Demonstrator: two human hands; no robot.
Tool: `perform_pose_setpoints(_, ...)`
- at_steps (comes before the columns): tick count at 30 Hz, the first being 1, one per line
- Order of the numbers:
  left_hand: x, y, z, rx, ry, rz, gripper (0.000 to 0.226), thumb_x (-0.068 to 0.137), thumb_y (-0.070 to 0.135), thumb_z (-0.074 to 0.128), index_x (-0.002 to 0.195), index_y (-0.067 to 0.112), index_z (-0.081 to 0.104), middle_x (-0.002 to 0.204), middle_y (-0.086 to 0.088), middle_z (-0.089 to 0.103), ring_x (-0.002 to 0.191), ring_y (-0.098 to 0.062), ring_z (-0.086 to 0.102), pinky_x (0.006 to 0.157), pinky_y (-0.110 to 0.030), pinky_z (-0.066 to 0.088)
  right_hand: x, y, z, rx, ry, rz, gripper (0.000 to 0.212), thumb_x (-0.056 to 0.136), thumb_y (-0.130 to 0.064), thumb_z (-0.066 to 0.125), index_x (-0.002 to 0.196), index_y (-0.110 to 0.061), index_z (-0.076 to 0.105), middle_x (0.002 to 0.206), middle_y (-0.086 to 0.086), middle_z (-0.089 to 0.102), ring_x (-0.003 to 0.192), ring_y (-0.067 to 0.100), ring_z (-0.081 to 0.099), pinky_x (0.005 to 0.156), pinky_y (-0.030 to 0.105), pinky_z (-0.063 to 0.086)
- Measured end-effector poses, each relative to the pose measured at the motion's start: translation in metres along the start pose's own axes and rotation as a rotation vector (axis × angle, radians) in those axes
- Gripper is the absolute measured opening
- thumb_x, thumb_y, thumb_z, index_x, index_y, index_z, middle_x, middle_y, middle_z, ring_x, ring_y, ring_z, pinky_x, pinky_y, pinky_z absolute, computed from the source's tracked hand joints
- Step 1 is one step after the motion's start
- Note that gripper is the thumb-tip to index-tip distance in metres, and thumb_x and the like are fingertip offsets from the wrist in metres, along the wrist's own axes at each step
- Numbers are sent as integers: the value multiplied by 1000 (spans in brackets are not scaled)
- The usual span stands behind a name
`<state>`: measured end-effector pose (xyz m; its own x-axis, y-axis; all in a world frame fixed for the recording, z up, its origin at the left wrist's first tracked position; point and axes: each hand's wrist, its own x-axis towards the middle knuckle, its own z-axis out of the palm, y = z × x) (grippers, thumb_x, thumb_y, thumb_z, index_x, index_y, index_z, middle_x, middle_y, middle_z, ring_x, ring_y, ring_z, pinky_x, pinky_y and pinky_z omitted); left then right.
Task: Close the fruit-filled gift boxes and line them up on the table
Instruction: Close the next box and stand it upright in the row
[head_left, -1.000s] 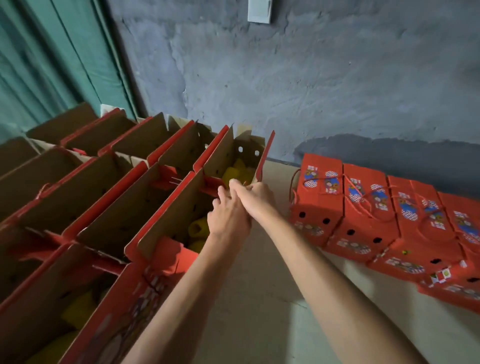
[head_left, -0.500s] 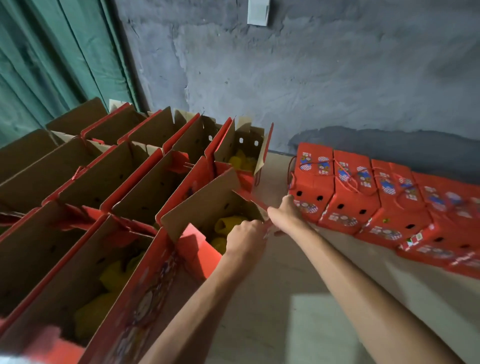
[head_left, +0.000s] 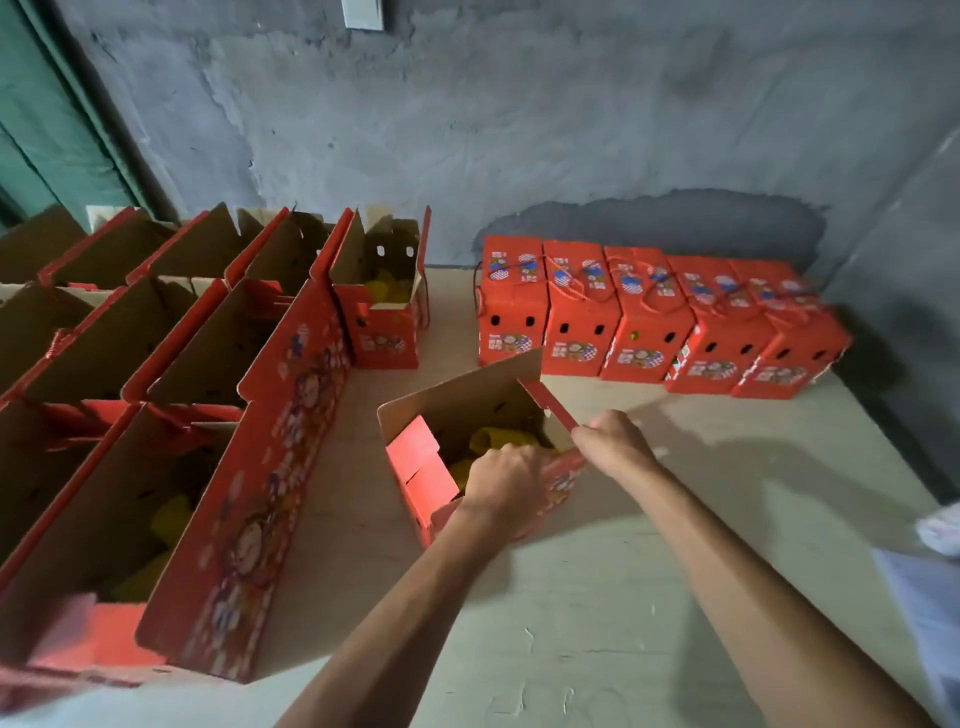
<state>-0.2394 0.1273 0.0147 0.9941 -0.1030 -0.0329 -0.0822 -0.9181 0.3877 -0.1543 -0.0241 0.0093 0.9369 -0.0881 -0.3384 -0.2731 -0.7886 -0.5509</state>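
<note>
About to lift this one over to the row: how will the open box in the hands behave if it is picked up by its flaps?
The open box is thin cardboard, so its raised flaps would probably bend. Yellow fruit inside likely makes it bottom-heavy, unlikely to tip. The left hand and right hand grip opposite edges; supporting the base seems safer.

Rough grey plaster wall (head_left: 519, 130) behind pale table (head_left: 597, 597); green curtain (head_left: 47, 114) left of wall; white switch plate (head_left: 362, 13) high on wall.
</note>
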Motion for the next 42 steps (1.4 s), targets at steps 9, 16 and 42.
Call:
perform_pose_setpoints(9, -23, 80, 38, 31, -32, 191, 35, 94, 10, 49, 118, 22, 71, 98, -5, 74, 86, -30, 70, 73, -38, 57, -22, 110, -94, -198, -190, 134, 28, 99, -19, 51, 125, -9, 57, 109, 9, 68, 65, 19, 76, 55, 31, 61)
perform_pose_setpoints(16, -36, 127, 50, 43, -91, 304, 36, 99, 15, 49, 124, 30, 71, 108, -6, 76, 100, -30, 69, 80, -39, 53, -21, 183, -128, -145, -239, 122, 48, 98, -51, 62, 85, -7, 75, 61, 12, 73, 43, 19, 66, 39, 19, 40)
perform_pose_setpoints(42, -37, 66, 78, -1031, -279, -788, 46, 99, 45, 61, 110, 1, 67, 110, -22, 70, 104, -37, 65, 91, -54, 52, -33, 263, -112, 357, -213, 66, 81, 74, -87, 57, 79, -6, 59, 63, 8, 70, 47, 18, 58, 40, 21, 40)
